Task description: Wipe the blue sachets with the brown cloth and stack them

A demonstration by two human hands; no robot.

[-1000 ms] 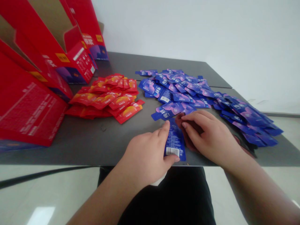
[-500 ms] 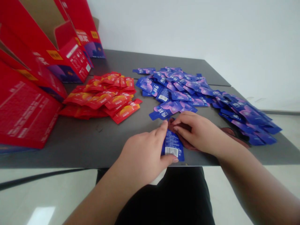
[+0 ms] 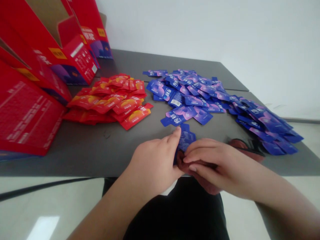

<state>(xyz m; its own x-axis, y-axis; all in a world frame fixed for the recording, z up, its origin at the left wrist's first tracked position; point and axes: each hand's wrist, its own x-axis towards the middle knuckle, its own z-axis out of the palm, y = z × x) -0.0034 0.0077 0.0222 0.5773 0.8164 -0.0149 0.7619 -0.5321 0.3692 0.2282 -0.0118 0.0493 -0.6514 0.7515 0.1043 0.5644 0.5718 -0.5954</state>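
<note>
A blue sachet (image 3: 187,139) lies back side up by the table's front edge. Along its left side, my left hand (image 3: 153,163) holds it down with forefinger and thumb; the other fingers are hidden. My right hand (image 3: 217,158) is closed on a bunched brown cloth (image 3: 208,185), which covers the sachet's lower end, barcode included. Part of the cloth hangs past the table edge. Just beyond the sachet begins a loose pile of blue sachets (image 3: 191,88) with purple prints.
Red sachets (image 3: 110,100) are heaped at the left, beside tall red cartons (image 3: 27,110). A second blue stack (image 3: 267,125) lies at the right. Near my right wrist rests a brown and black item (image 3: 246,148), its kind unclear. All this is on a grey table (image 3: 85,156) against a white wall.
My right hand has drawn the brown cloth down the sachet, from its upper end to its lower end. My left hand has stayed almost in place.
</note>
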